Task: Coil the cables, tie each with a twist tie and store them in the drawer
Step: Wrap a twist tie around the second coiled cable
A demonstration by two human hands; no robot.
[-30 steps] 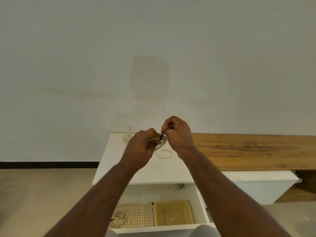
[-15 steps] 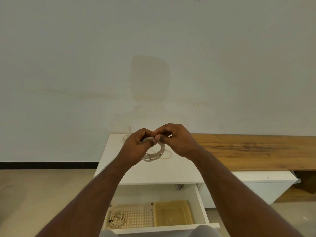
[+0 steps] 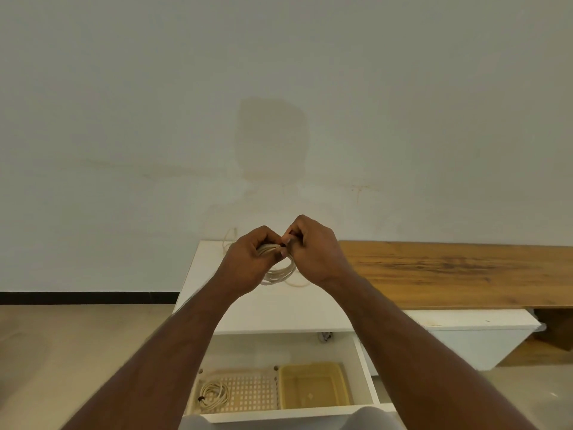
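Both hands meet above the white cabinet top (image 3: 248,318), left hand (image 3: 248,259) and right hand (image 3: 313,249) holding a coiled cable (image 3: 279,273). Another cable (image 3: 231,240) lies behind, far left. A wooden bench (image 3: 449,271) extends right. Nearer, the open drawer (image 3: 364,367) holds a tied coil (image 3: 214,394) in the left tray (image 3: 254,395), right of it a bin (image 3: 313,387).

Wooden table (image 3: 459,271) sits right of the fingers, plain wall (image 3: 279,88) behind them, beige floor (image 3: 77,352) below-left.

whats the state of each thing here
drawer: open
coil: held in both hands, tie being twisted on
left hand: grips coil
right hand: pinches tie at coil
stored coil: tied, in perforated tray
yellow bin: empty
loose cable: on cabinet top
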